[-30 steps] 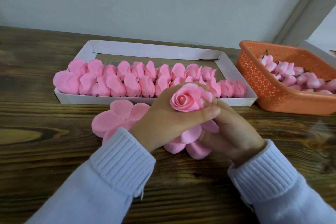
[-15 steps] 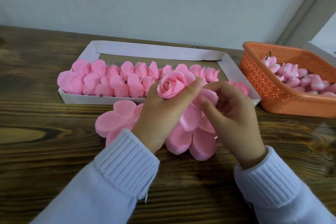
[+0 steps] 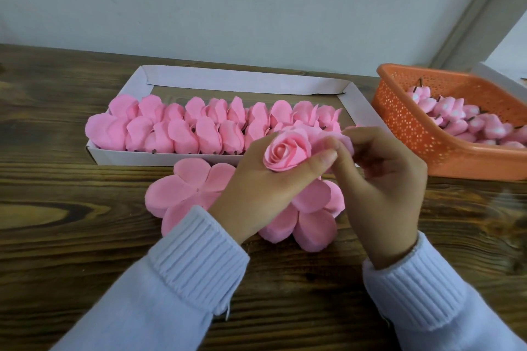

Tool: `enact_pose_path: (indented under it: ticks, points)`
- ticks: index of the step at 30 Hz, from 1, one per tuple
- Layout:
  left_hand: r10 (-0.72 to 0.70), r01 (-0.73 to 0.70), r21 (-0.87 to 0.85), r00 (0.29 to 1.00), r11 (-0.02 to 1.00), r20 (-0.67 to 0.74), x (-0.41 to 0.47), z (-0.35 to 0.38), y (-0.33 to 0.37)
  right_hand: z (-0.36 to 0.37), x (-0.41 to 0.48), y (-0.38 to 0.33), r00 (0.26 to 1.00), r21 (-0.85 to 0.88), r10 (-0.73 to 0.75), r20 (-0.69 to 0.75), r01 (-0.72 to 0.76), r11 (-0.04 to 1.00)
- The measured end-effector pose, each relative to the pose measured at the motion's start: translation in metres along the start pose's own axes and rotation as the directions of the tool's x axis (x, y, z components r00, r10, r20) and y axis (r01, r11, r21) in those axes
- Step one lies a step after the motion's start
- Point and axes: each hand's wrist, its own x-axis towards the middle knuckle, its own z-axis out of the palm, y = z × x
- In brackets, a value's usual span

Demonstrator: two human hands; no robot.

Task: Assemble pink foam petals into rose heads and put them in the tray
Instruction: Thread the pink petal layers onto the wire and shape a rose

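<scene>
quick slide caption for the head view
Foam rose assembly: the left hand grips a rose head while the right hand pinches an outer petal, white tray of finished roses behind.

One tray (image 3: 242,84) is holding two rows of rose heads (image 3: 182,134), ten showing in the back row and about eight in front, others hidden. Just in front of the tray two flat petal pieces (image 3: 188,185) are lying, and two hands, left hand (image 3: 265,188) and right hand (image 3: 382,194), are holding one loose rose (image 3: 286,151). Right of the tray one basket (image 3: 405,122) is holding over a dozen buds (image 3: 453,111), too heaped to count.
</scene>
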Motion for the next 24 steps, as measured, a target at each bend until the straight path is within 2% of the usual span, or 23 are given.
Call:
enact_pose_path:
  ticks: [7, 11, 13, 15, 17, 20, 22, 24]
  points:
    - [-0.035, 0.035, -0.085, 0.999, 0.996, 0.0, -0.001, 0.003, 0.0, 0.0, 0.001, -0.003, 0.994, 0.232, 0.098, 0.04, -0.104, 0.967]
    - [-0.045, 0.041, -0.047, 0.995, 0.998, -0.085, 0.001, 0.001, -0.005, 0.001, 0.0, -0.004, 0.994, 0.318, 0.08, 0.078, -0.101, 0.943]
    - [-0.077, 0.066, -0.098, 0.992, 0.993, -0.103, 0.003, 0.0, -0.007, 0.002, 0.0, -0.002, 0.99, 0.345, 0.099, 0.099, -0.127, 0.93]
    - [-0.121, 0.098, -0.189, 0.986, 0.977, -0.112, 0.004, -0.001, -0.006, 0.003, 0.0, 0.0, 0.974, 0.376, 0.176, 0.145, -0.219, 0.9]
    - [-0.15, 0.112, -0.285, 0.982, 0.952, -0.113, 0.006, -0.002, -0.006, 0.005, 0.0, 0.002, 0.936, 0.409, 0.272, 0.224, -0.343, 0.845]
    - [-0.171, 0.122, -0.394, 0.981, 0.911, -0.093, 0.007, 0.0, -0.006, 0.008, -0.003, 0.005, 0.84, 0.484, 0.361, 0.404, -0.531, 0.695]
    - [-0.201, 0.148, -0.421, 0.976, 0.895, -0.084, 0.006, 0.001, -0.006, 0.01, -0.006, 0.005, 0.782, 0.524, 0.346, 0.518, -0.61, 0.594]
    - [-0.224, 0.174, -0.401, 0.971, 0.899, -0.08, 0.006, 0.002, -0.006, 0.013, -0.008, 0.003, 0.763, 0.566, 0.307, 0.568, -0.634, 0.527]
